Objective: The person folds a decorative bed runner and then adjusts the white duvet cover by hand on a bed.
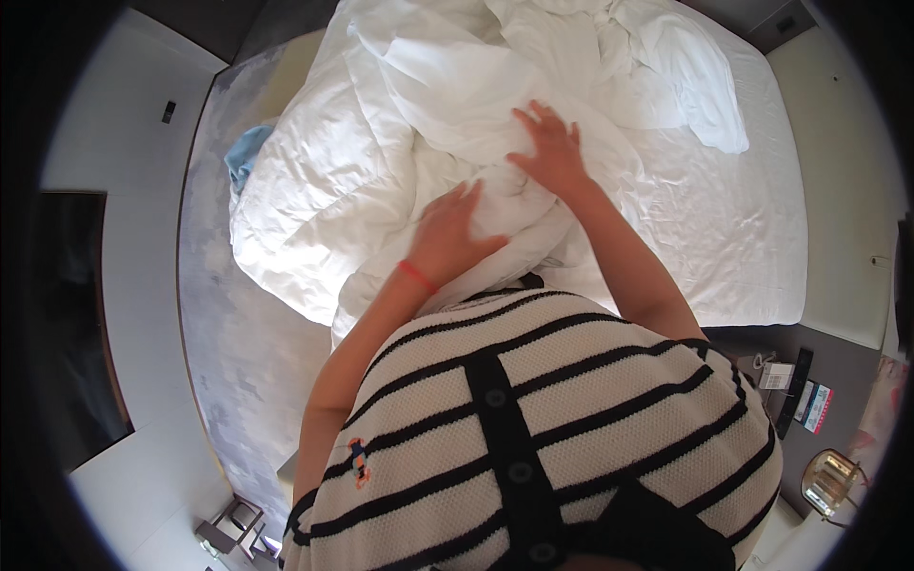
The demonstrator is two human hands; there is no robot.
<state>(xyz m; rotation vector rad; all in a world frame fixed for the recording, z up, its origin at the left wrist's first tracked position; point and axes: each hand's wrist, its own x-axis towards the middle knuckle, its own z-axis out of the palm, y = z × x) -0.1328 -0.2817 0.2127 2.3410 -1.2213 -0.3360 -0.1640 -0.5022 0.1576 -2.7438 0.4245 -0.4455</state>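
Observation:
A rumpled white duvet is heaped over the left and middle of the bed, its near edge bunched against my striped top. My left hand, with a red band at the wrist, is over the near folds, fingers spread and slightly blurred. Farther out and to the right, my right hand has its fingers apart above the same white cloth. Neither hand pinches the fabric; whether the palms touch it I cannot tell. To the right, a white fitted sheet covers the mattress.
A light blue cloth pokes out beyond the duvet's left side. Grey patterned carpet runs along the left. At right, a dark bedside surface holds a white box and printed cards. A wall lamp is below it.

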